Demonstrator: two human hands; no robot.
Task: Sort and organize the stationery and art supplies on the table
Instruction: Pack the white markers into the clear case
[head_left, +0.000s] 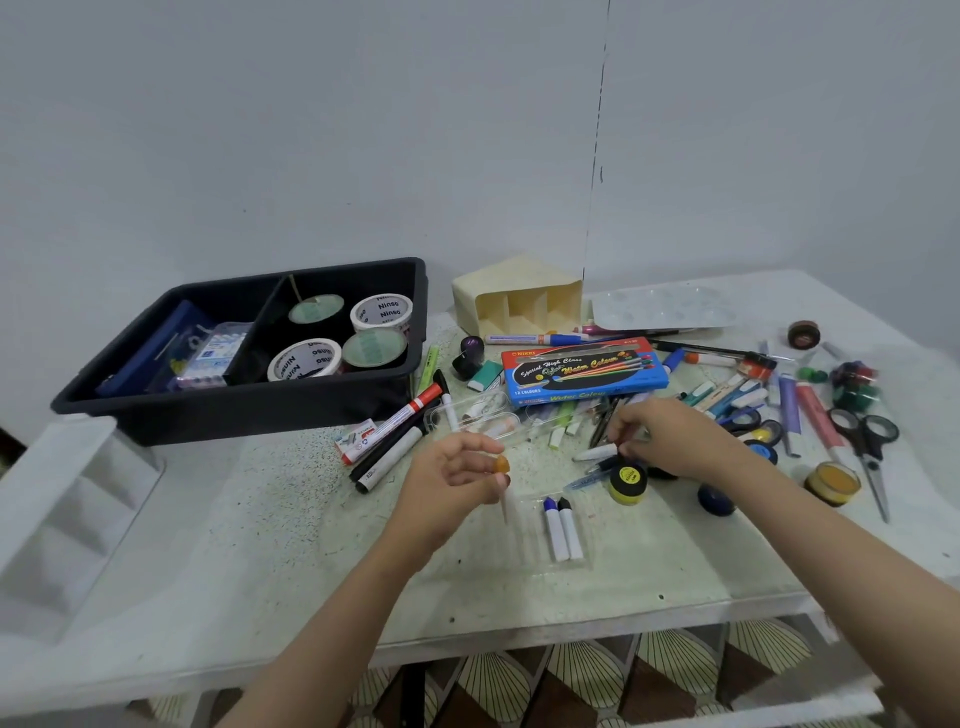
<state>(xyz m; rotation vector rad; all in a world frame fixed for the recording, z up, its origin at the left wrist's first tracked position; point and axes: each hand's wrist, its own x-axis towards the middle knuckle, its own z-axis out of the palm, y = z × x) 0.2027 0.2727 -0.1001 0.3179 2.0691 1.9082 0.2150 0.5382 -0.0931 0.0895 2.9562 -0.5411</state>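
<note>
Your left hand (452, 478) pinches the orange tube (501, 466) in its fingers (480, 446), above the tray (525, 532) on the worktop (260, 519). Lay it beside the two tubes (562, 530) there, caps aligned. Whether your right hand (670, 441) grips anything, I cannot tell.

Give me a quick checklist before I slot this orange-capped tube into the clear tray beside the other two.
1. Left hand grips the orange-capped tube: ok.
2. Free slots in the clear tray, to the left of the blue-capped tube and the black-capped tube: ok.
3. Tube already near the tray, with nothing between them: ok.
4. Right hand free to steady the tray: cannot tell, its fingertips are curled among the loose pens.
5. Orange cap fully seated: cannot tell, it is blurred.
</note>
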